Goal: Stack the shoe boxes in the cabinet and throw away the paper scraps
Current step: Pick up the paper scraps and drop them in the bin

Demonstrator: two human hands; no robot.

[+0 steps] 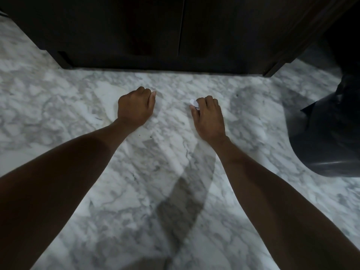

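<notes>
Head view shows the right hand (208, 115) pinching white paper scraps (193, 103) above the marble floor (175, 172), the left hand (135, 108) curled empty, before the closed dark cabinet (175, 32).

No legible text, label, brand, number or sign appears anywhere in the head view. The white paper scrap (193, 102) carries no markings that can be made out. The dark cabinet (175, 32) fronts and the black bag (329, 141) at right likewise bear nothing readable.
</notes>
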